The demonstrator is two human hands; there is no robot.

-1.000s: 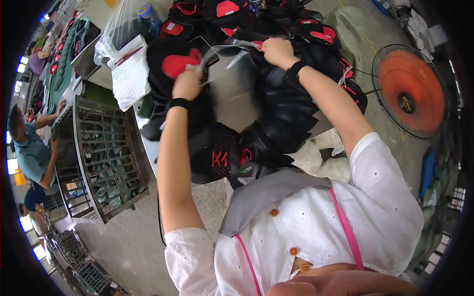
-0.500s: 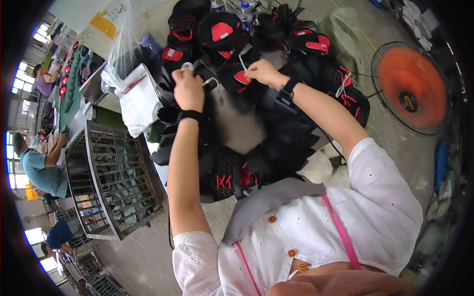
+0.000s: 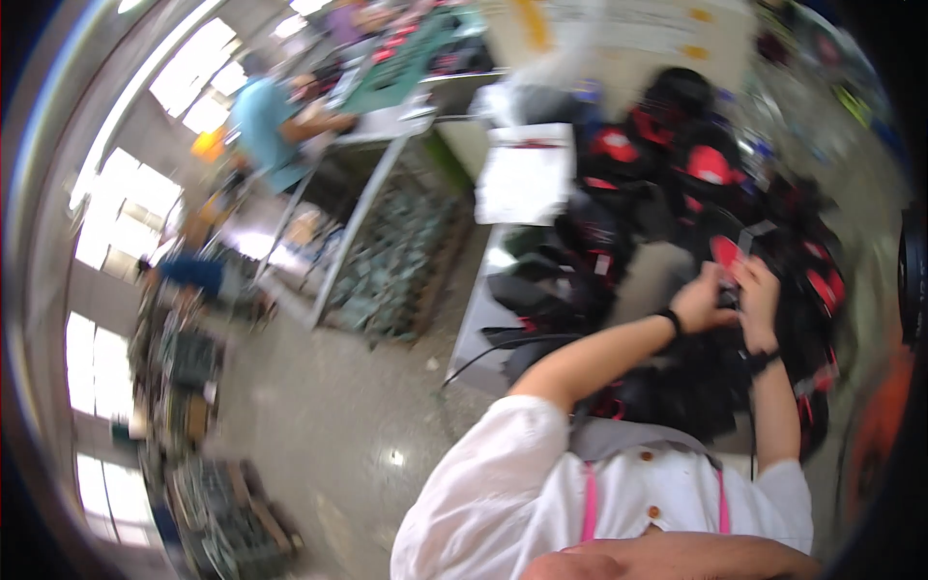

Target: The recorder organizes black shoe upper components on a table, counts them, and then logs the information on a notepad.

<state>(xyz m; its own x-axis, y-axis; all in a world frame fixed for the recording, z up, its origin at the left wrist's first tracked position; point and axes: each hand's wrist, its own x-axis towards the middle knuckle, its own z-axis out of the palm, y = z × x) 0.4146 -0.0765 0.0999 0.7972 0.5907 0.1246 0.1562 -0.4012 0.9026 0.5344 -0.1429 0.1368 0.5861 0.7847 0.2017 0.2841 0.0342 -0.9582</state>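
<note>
My left hand (image 3: 704, 302) and my right hand (image 3: 758, 292) are close together over a ring of black shoes at the right. The left hand's fingers are curled around something small and dark, blurred by motion. My right hand is bent beside it, its fingertips closed near the same spot; what they pinch is not clear. Just beyond the fingers shows the red part of a black shoe (image 3: 724, 253), with a thin pale bent piece (image 3: 754, 235) next to it. Another black shoe with a red patch (image 3: 709, 166) sits farther back.
White papers (image 3: 527, 184) lie at the table's left side, near a clear plastic bag (image 3: 556, 82). Left of the table stands a metal rack (image 3: 387, 242) filled with grey-green pieces. A person in a teal shirt (image 3: 266, 130) works beyond it. An orange fan (image 3: 880, 435) is at the right edge.
The view has swung to the left, so the table sits farther right. My hands, formerly apart over the shoes, have come together. The picture is now more blurred.
</note>
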